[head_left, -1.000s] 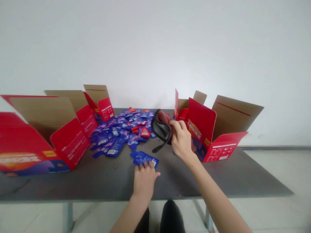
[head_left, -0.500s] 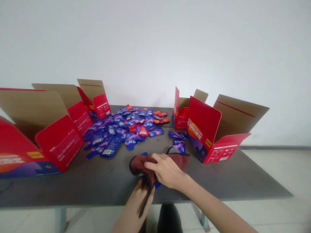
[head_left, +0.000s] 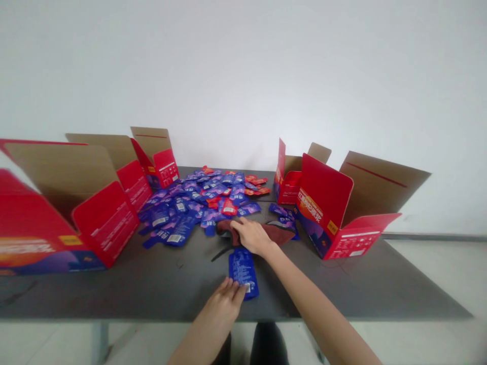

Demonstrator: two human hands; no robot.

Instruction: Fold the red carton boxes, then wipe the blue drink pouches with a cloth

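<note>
Blue pouch [head_left: 242,268]: one, flat, near the bench's [head_left: 152,299] front edge. Left hand [head_left: 220,305]: fingers outstretched on its near end. Right hand [head_left: 252,236]: fingers pinching brown cloth [head_left: 282,233] by its far end. Hazard: dragging cloth could skew the pouch, should left fingers lift. Red carton [head_left: 327,213], towards right edge: Chinese lettering ending 原浆; pouch print illegible.

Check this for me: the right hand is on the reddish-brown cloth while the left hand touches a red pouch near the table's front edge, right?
Not quite: the head view shows the left hand touching a blue pouch, not a red one. The right hand is on the reddish-brown cloth, as you said.
</note>
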